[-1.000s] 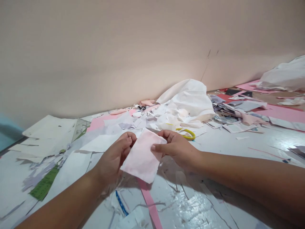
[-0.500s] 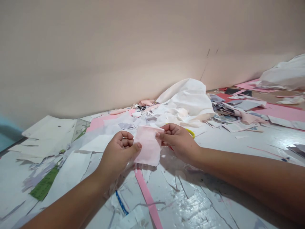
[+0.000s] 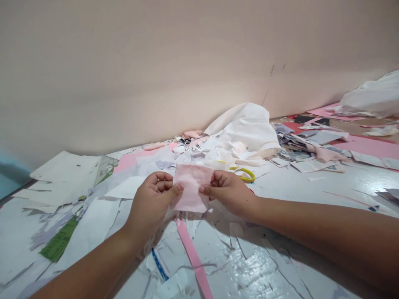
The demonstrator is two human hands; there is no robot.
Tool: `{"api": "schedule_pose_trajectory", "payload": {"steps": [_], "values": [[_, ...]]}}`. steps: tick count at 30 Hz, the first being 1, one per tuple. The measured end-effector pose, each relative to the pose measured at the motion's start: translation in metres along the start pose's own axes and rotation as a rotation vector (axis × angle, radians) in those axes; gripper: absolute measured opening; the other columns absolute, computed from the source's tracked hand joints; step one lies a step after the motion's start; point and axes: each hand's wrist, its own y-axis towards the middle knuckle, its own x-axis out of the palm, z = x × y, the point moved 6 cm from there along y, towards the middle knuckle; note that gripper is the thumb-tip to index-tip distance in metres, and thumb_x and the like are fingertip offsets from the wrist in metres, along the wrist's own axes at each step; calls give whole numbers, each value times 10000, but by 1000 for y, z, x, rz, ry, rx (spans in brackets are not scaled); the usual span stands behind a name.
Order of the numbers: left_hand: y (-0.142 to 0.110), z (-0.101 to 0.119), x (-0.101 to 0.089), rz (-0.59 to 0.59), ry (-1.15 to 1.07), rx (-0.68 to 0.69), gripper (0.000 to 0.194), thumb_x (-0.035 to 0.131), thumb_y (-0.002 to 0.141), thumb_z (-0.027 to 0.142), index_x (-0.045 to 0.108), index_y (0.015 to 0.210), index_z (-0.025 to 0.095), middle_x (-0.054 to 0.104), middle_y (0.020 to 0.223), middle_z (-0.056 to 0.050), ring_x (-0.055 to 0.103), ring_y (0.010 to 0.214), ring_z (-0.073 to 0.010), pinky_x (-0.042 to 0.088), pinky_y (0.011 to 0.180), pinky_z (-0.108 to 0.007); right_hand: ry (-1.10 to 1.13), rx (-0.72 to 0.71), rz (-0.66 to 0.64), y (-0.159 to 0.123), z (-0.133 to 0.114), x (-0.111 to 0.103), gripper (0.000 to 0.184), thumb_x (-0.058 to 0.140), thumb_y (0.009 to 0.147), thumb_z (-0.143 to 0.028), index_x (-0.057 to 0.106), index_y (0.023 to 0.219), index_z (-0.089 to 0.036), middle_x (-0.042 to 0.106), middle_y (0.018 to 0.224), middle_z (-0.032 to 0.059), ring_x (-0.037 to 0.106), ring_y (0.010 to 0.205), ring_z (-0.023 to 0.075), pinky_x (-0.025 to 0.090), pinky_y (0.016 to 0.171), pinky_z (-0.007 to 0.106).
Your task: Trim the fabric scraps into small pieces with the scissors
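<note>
Between my two hands is a small, roughly square piece of pale pink paper, held up above the littered white surface. My left hand pinches its left edge, thumb in front and fingers curled behind. On the other side, my right hand grips the right edge the same way, its thumb pressed on the front face. Just beyond my right hand lies a yellow scissor-like handle, its other end hidden among scraps. Below the paper, a long bright pink strip runs toward me.
A crumpled white sheet rests against the wall. Cut scraps are heaped at the right, near a pink sheet. Off-white sheets and a green piece lie at the left. A blue strip is in front.
My right hand has shifted slightly down and its thumb sits lower on the pink paper. The paper has moved a little left, and more of the yellow handle shows.
</note>
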Motion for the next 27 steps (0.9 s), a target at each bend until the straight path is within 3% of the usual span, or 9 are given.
{"api": "schedule_pose_trajectory", "payload": {"steps": [3,7,9,13,17,21,27], "values": [[1,-1,3,-23,-45,-6,327,728,612,278,506,846,224,592,604,64,541,513,-84,442,508,-202,-60,-6,20,1,4,-2,134,676,667,-239,598,736,-156,606,666,-5,553,577,106,435,558,232],[2,2,-2,60,-55,40,313,733,609,303,526,826,213,602,637,49,562,566,-88,458,534,-199,53,-18,-117,-1,6,11,248,659,671,-212,589,905,-170,644,833,25,597,726,143,467,687,282],[1,3,-3,73,-58,54,309,736,606,301,532,820,211,592,633,53,552,566,-79,452,535,-187,4,5,-151,-2,9,15,255,648,674,-213,590,918,-163,644,837,32,598,760,161,464,697,298],[1,3,-2,43,-103,45,297,737,608,259,537,821,205,566,588,65,521,518,-54,421,501,-156,-205,68,-139,-5,17,14,159,628,673,-205,614,820,-147,628,746,26,578,684,155,447,608,274],[3,5,-3,61,-140,68,300,742,602,265,532,804,192,587,595,49,530,536,-63,435,526,-171,-210,27,-140,-7,13,14,203,626,652,-177,597,852,-161,616,759,12,562,681,140,434,601,256],[5,6,-3,36,-164,63,288,730,618,231,532,824,192,558,551,69,491,488,-39,382,472,-134,-276,68,-164,-8,12,16,98,607,649,-170,583,741,-149,587,672,0,533,618,127,414,556,242],[7,10,-9,87,-179,96,294,736,609,227,521,805,188,602,612,51,529,539,-52,417,530,-157,-241,36,-125,-5,14,12,201,598,645,-152,568,844,-163,605,779,13,557,700,140,423,585,237]]}}
